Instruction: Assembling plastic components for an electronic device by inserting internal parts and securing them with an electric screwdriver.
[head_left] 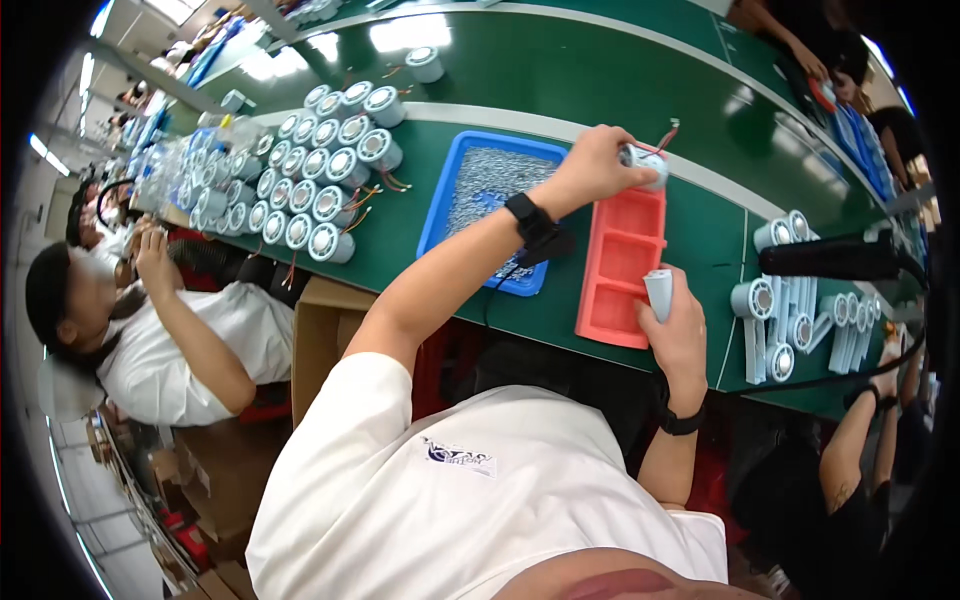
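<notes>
My left hand (597, 170), with a black watch on its wrist, grips a pale blue cylindrical motor-like part (650, 170). Thin red wires rise from that part. It is over the far end of a red compartment tray (610, 334). By the tray's near right side, my right hand (682, 325) is closed around a pale blue plastic handle-shaped piece (658, 292), its fingers partly hidden. Left of the red tray lies a blue tray (438, 198) filled with small metal pieces, partly covered by my left forearm.
Rows of pale blue cylindrical parts (325, 165) with wires stand at left. Assembled pale blue handled pieces (770, 335) lie at right, beneath a black cylindrical tool (830, 257) with a cable. A person in white (190, 350) sits at left; others work at right.
</notes>
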